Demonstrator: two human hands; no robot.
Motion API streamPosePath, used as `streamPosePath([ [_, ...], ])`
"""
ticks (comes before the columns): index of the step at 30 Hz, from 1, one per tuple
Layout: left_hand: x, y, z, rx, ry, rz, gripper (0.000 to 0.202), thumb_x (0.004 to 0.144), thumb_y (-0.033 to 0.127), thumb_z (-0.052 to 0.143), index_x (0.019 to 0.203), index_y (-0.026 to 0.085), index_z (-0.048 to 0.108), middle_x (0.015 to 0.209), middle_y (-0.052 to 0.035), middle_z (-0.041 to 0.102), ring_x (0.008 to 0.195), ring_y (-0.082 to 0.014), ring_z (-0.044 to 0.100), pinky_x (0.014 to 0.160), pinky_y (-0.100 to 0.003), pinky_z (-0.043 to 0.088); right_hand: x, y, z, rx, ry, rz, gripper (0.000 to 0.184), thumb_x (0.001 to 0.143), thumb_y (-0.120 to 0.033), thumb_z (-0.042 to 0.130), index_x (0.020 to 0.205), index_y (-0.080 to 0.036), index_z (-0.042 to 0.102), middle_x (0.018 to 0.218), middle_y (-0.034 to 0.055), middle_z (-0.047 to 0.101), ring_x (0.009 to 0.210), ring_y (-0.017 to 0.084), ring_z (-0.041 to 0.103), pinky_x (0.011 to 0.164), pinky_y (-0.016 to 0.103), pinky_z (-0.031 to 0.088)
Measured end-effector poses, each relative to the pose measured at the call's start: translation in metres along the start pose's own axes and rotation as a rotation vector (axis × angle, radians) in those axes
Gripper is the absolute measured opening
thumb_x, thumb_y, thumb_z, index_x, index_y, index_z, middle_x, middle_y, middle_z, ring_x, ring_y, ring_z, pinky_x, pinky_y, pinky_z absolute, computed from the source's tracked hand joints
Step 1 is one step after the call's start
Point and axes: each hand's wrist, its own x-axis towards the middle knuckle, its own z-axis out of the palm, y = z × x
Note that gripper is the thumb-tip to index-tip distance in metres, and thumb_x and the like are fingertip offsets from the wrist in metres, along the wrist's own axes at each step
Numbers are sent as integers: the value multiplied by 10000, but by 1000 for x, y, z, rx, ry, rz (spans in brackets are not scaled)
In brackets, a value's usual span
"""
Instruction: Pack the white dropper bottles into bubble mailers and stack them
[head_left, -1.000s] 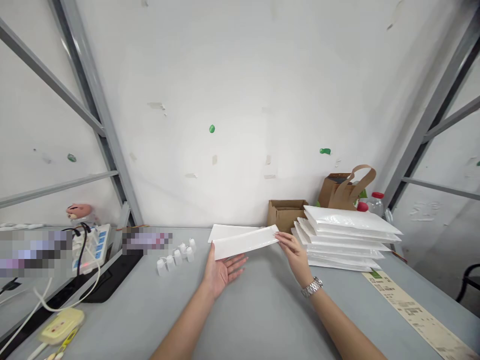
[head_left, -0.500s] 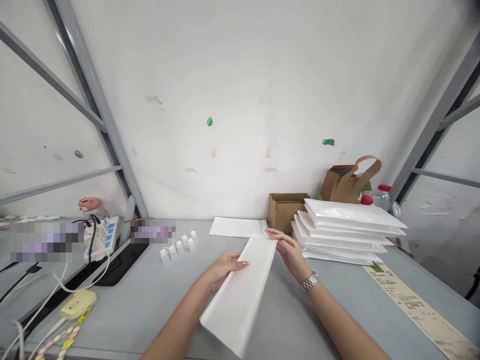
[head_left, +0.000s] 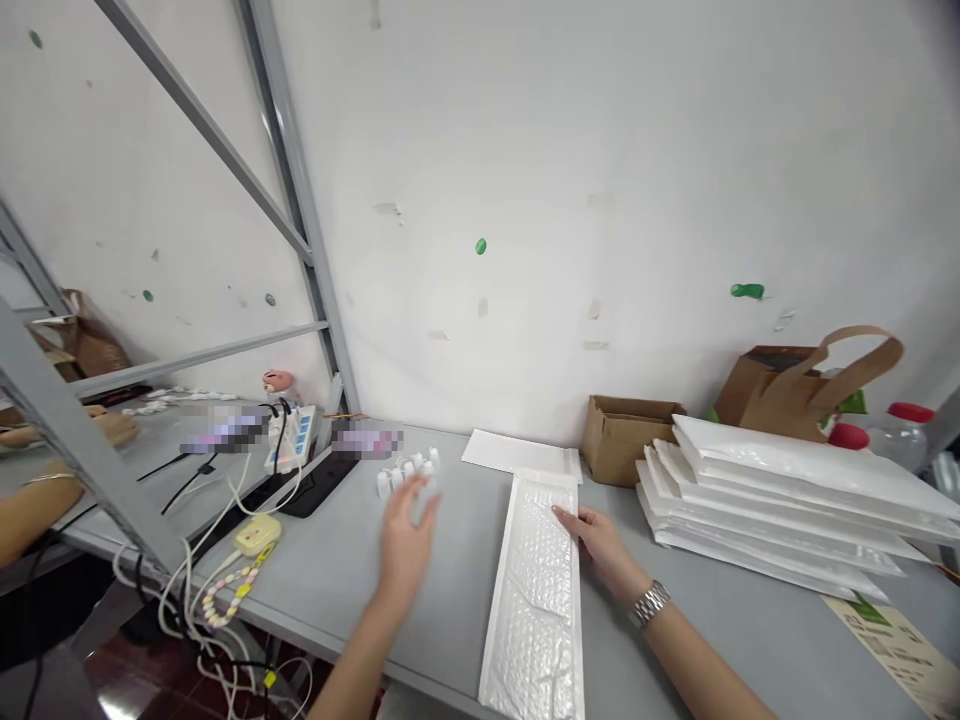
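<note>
While bubble mailer (head_left: 534, 600) lies lengthwise toward wall, right hand (head_left: 604, 548): open fingers on edge; left hand (head_left: 405, 555): fingers spread, raised.

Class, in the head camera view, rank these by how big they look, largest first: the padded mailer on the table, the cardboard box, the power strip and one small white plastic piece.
1. Padded mailer, though its nearness to the camera helps it.
2. Cardboard box.
3. Power strip.
4. Small white plastic piece.

Apparent bubble mailer (head_left: 534, 600) left of stack (head_left: 772, 510)
</note>
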Motion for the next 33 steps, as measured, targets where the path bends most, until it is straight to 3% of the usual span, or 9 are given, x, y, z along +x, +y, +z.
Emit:
streamPosePath([
  [2, 27, -9, -33, 220, 156, 60, 314, 721, 210, 591, 1033, 226, 564, 1283, -78, 475, 1237, -241, 383, 1080, -391, 231, -1, 1, 2, -16, -56, 22, 346, 619, -486, 696, 663, -156, 601, 620, 17, 619, 585, 156, 557, 549, 270, 421],
  [5, 64, -27, -63, 361, 79, -104, 481, 640, 131, 622, 1106, 162, 507, 1281, -136, 474, 1238, -277, 389, 1055, -421, 258, -3, 1, 4, -41, -120, 37, 337, 649, -477, 679, 675, -150, 606, 633, 20, 626, 573, 148, 556, 548, 269, 423],
  [11, 88, -47, -61, 326, -65, -154, 457, 551, 144, 696, 987, 124, 562, 985, -130, 665, 955, -248, 618, 856, -342, 454, -5, 2, 7, 45, -208, -30, 469, 632, -401, 709, 1020, -181, 562, 833, 42, 666, 762, 207, 623, 698, 339, 477],
  [14, 84, -43, -65, 344, -22, -147, 279, 586, 194, 682, 851, 168, 600, 843, -86, 688, 878, -258, 634, 844, -369, 453, -4, 5, 7, 36, -132, -103, 691, 634, -402, 704, 1230, -246, 391, 836, 13, 646, 731, 195, 622, 670, 344, 489],
  [17, 70, -29, -69, 362, 83, -116, 265, 657, 279, 641, 905, 201, 589, 903, -80, 668, 936, -276, 603, 889, -403, 419, -1, 8, 8, -91, -65, -218, 578, 658, -414, 671, 1166, -257, 444, 796, -5, 599, 663, 169, 586, 586, 295, 471],
  [20, 46, -9, -52, 224, 107, -19, 347, 695, 303, 622, 1027, 222, 560, 981, -67, 640, 929, -245, 595, 883, -367, 420, 1, 11, 9, -259, -55, -286, 398, 672, -391, 649, 1026, -238, 551, 699, -33, 529, 605, 140, 514, 553, 262, 421],
  [25, 4, 22, 13, -142, -310, -137, 492, 655, 222, 690, 1120, 270, 537, 795, -7, 657, 916, -208, 595, 911, -324, 374, -1, 12, 11, -416, -58, -288, 279, 685, -402, 630, 902, -226, 622, 537, -70, 384, 535, 125, 410, 528, 251, 354],
  [29, -9, 20, 52, -119, -465, -151, 420, 691, 239, 651, 1093, 269, 534, 774, -8, 644, 896, -207, 586, 891, -323, 370, -2, 9, 11, -424, -50, -299, 228, 694, -399, 619, 827, -214, 641, 562, -56, 440, 558, 128, 427, 554, 255, 360],
  [33, -4, 5, 71, -19, -577, -113, 332, 711, 232, 604, 1036, 256, 539, 747, -3, 613, 828, -201, 576, 859, -325, 384, -1, 11, 10, -488, -29, -296, 201, 689, -353, 613, 822, -207, 651, 613, -37, 490, 605, 142, 458, 607, 271, 380],
])
